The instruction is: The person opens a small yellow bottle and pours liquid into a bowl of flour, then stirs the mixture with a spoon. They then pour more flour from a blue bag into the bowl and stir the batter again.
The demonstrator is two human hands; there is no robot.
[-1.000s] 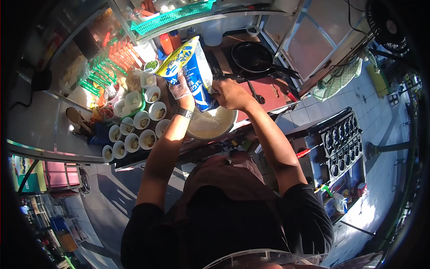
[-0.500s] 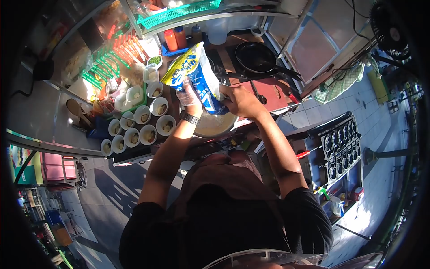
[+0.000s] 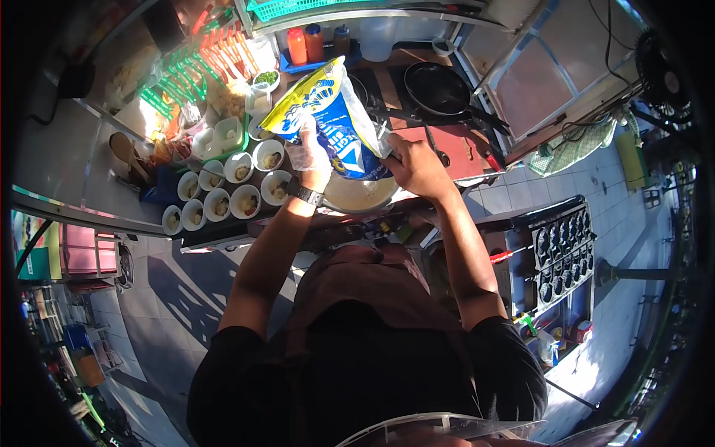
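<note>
A blue, yellow and white plastic bag (image 3: pixel 328 112) is tilted above a wide bowl (image 3: pixel 371 208). Pale powder or batter shows inside the bowl, partly hidden under the bag. My left hand (image 3: pixel 311 158), in a clear plastic glove and with a watch at the wrist, is closed around the bag's lower left side. With fingers closed, my right hand (image 3: pixel 419 165) grips the bag's right edge near its white inner side. Whether those fingers hold anything besides the bag is hidden.
Several white cups (image 3: pixel 245 201) with food pieces stand left of the bowl. A black frying pan (image 3: pixel 437 89) lies behind, near a red board (image 3: pixel 468 153). Sauce bottles (image 3: pixel 296 46) stand at the back. A moulded pan (image 3: pixel 564 249) is on the right.
The bag and both hands sit slightly farther right against the counter, and the bag leans more to the right. The whole view has shifted a little. Both hands keep hold of the bag.
</note>
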